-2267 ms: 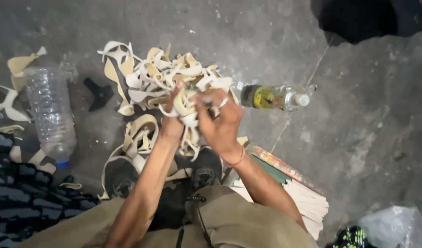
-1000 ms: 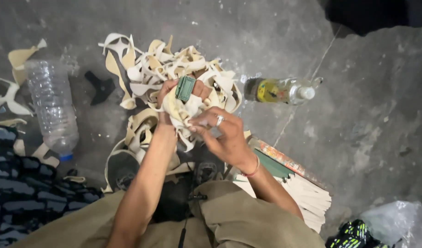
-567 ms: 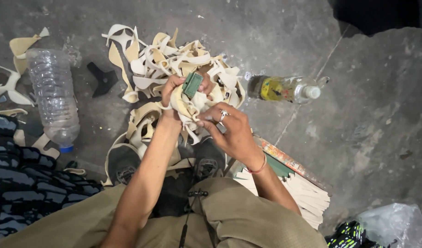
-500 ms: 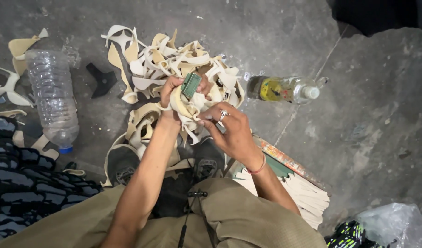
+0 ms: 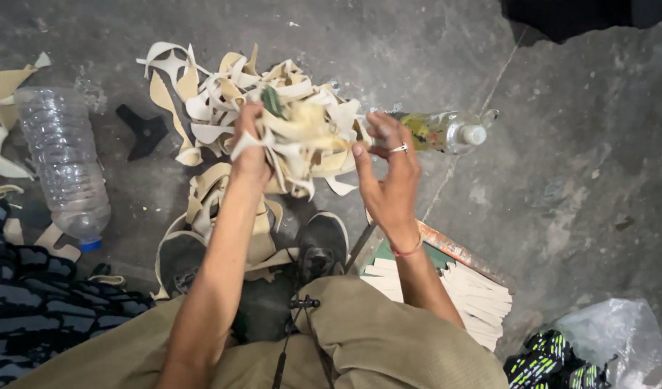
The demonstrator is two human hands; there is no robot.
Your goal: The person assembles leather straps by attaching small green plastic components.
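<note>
Clear plastic bottle (image 5: 63, 169), small capped bottle (image 5: 446, 131), black shoes (image 5: 322, 245).

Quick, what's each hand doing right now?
Left hand: closed, holding a bundle of cream strips.
Right hand: open, fingers spread, fingertips touching the bundle.

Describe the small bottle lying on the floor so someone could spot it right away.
Start at the grey concrete floor and the heap of cream-coloured cut strips. Just right of it, past the right hand, lies a small clear plastic bottle with yellowish liquid, unlike the large empty clear bottle far left.
</note>
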